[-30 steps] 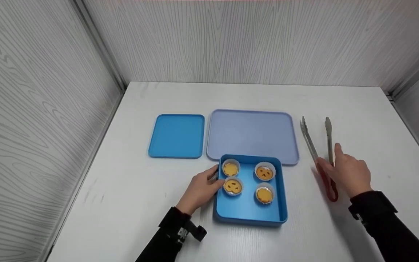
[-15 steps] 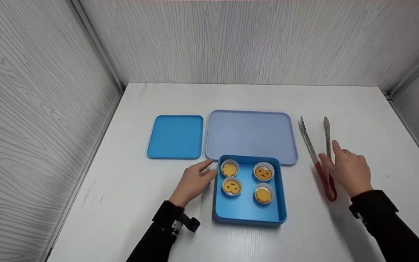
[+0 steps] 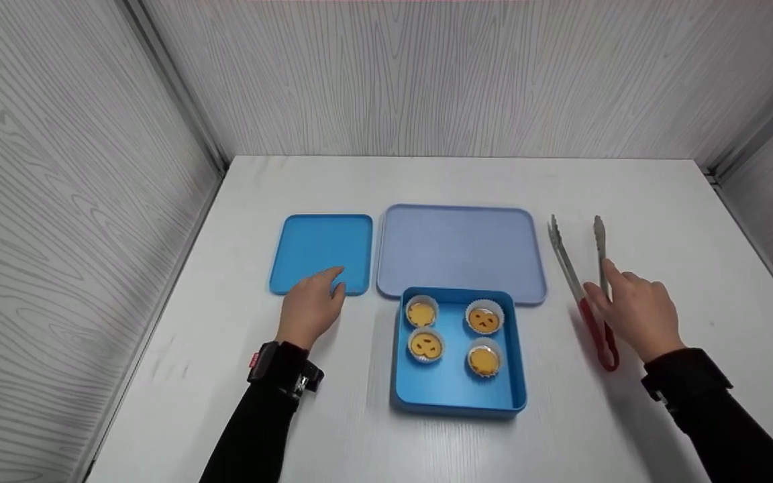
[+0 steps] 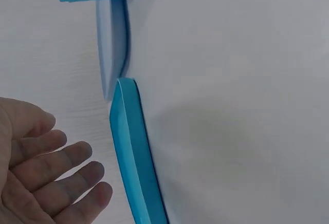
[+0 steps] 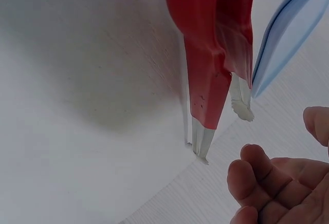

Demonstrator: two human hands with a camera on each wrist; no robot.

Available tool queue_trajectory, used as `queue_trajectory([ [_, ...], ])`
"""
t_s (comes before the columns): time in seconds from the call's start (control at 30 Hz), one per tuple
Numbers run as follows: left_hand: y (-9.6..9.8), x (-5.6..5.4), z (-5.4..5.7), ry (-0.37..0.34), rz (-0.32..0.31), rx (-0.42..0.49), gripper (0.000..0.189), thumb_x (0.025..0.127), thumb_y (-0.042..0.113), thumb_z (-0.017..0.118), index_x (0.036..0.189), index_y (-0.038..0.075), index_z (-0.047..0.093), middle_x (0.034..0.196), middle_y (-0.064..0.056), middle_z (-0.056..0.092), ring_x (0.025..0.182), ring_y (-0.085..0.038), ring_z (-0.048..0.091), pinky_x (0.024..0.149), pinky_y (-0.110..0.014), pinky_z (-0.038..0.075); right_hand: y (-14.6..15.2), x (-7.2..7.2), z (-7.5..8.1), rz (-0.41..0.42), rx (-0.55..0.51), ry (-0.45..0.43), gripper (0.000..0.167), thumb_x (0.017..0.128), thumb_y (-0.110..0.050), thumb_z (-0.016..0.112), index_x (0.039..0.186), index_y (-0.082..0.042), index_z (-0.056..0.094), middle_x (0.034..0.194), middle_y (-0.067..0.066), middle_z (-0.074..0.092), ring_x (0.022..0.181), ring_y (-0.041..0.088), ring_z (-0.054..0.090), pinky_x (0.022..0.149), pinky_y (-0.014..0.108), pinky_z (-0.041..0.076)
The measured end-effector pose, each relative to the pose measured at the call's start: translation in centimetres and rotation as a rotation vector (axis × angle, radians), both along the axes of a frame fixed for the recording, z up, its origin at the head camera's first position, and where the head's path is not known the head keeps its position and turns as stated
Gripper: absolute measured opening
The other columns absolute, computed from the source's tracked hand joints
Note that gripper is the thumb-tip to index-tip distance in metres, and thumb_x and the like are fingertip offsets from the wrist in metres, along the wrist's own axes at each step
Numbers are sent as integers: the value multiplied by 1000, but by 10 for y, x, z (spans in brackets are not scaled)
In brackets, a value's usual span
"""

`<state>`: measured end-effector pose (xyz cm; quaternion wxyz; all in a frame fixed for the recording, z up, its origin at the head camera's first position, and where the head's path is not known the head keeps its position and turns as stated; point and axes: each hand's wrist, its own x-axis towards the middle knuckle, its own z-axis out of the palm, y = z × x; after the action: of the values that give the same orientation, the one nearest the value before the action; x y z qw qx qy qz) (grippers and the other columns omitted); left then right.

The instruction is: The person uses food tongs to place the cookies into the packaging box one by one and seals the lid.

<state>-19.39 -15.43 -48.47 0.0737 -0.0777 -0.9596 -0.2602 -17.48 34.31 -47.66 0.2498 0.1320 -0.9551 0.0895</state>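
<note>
My left hand [image 3: 311, 307] hovers over the near edge of the small blue tray [image 3: 323, 245], holding nothing. In the left wrist view its loosely bent fingers [image 4: 77, 180] lie beside the rim of that tray [image 4: 138, 147]. My right hand [image 3: 641, 315] is above the red-handled metal tongs [image 3: 590, 323], overlapping one arm of them in the head view. Seen from the right wrist, the tongs [image 5: 205, 80] stand spread, with relaxed fingers [image 5: 241, 180] apart from them. Several egg tarts [image 3: 425, 345] in white paper cups sit inside the deep blue box [image 3: 453, 397].
A lavender tray [image 3: 460, 248] lies behind the box, right of the small blue tray; the box overlaps its front edge in the head view. Wood-grain panels [image 3: 460, 80] enclose the white table [image 3: 225, 402] at the back and both sides.
My left hand has come away from the left side of the box and moved left to the small blue tray. The right hand stays by the tongs, nearly unmoved.
</note>
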Motion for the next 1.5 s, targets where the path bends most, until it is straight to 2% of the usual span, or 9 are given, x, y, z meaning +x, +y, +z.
queue_trajectory([
  [0.13,-7,-6,-4,-20,-44,-139,40,98,9,65,136,-3,63,141,-25,59,137,-44,49,112,-55,43,-2,0,1,22,11,-10,44,91,-17,75,126,10,64,67,23,63,50,38,54,53,57,47],
  [0.27,-11,-11,-12,-37,-57,-240,43,96,6,68,137,-7,61,143,-28,56,140,-48,45,116,-57,38,-4,0,2,57,28,10,42,91,-14,75,125,9,66,69,23,63,50,40,54,50,55,47],
  [0.4,-14,-11,-19,-63,-43,-273,40,97,6,67,135,-7,62,143,-28,56,138,-48,47,115,-55,40,-6,1,2,60,25,-20,41,92,-15,74,125,8,67,74,25,65,57,44,58,57,59,48],
  [0.53,-16,-11,-24,-42,-42,-312,31,97,4,66,126,-9,67,137,-28,60,130,-47,55,110,-55,45,-7,2,2,52,20,-63,42,92,-16,73,126,7,67,80,27,66,65,45,62,65,62,49],
  [0.8,-18,-10,-23,6,-43,-346,25,92,-9,64,117,-9,68,127,-26,67,117,-42,65,100,-51,53,-6,2,4,65,13,-65,41,92,-15,74,126,6,67,77,24,65,65,43,63,66,61,49],
  [1.0,-21,-8,-16,10,-37,-387,31,88,-8,71,119,-8,68,124,-25,68,111,-40,68,91,-50,58,-8,1,5,73,6,-54,40,91,-15,75,124,6,69,79,24,67,67,44,64,68,62,50],
  [1.1,-22,-7,-9,39,-35,-402,29,89,-9,70,118,-8,67,121,-24,69,107,-39,69,89,-49,58,-10,1,6,80,10,-49,39,91,-14,75,125,6,69,79,24,67,67,43,64,68,61,50],
  [1.3,-20,-4,10,147,-30,-398,18,88,-13,67,105,-5,65,105,-23,72,94,-37,70,85,-50,57,-13,1,8,92,24,-37,39,91,-13,75,126,4,69,81,24,68,67,42,65,68,60,51],
  [1.5,-15,-2,32,176,-20,-406,15,88,-12,68,94,0,60,84,-20,71,85,-36,71,93,-54,54,-16,1,9,97,16,-36,40,91,-13,75,127,4,68,82,25,69,67,42,64,67,60,50],
])
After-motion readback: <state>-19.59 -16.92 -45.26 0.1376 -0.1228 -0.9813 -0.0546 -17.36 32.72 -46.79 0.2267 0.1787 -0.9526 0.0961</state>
